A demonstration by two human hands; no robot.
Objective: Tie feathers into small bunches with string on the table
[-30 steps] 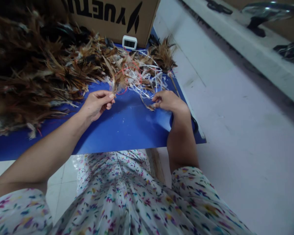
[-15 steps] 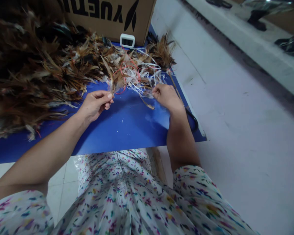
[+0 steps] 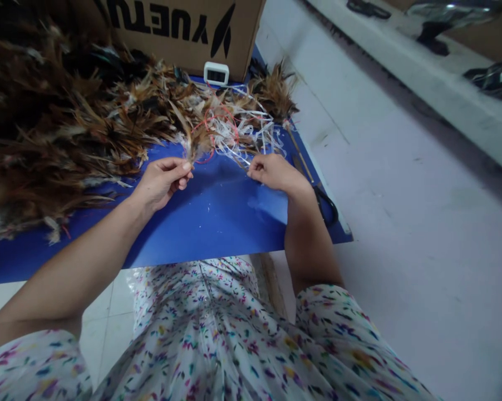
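Note:
My left hand [image 3: 165, 181] pinches a small bunch of brown feathers [image 3: 197, 142] by its base between thumb and forefinger, with the tips pointing up and away. To its right, my right hand [image 3: 274, 171] has thumb and fingers pressed together at the end of a thin white strip [image 3: 239, 157]. That strip runs from a loose tangle of white strips [image 3: 226, 131] lying on the feathers. Red string [image 3: 235, 123] loops through the tangle. A large heap of brown feathers [image 3: 104, 117] spreads behind and left of my hands.
Scissors with black handles [image 3: 326, 206] lie by the right edge of the blue table [image 3: 201, 223], beside my right forearm. Behind the feathers stand a small white digital display [image 3: 216, 73] and a cardboard box [image 3: 171, 47]. A pale wall [image 3: 401, 184] borders the right side.
My right hand has shifted left and slightly down, and its fingertips are now at the white strip. My left hand has barely moved and still pinches the feathers.

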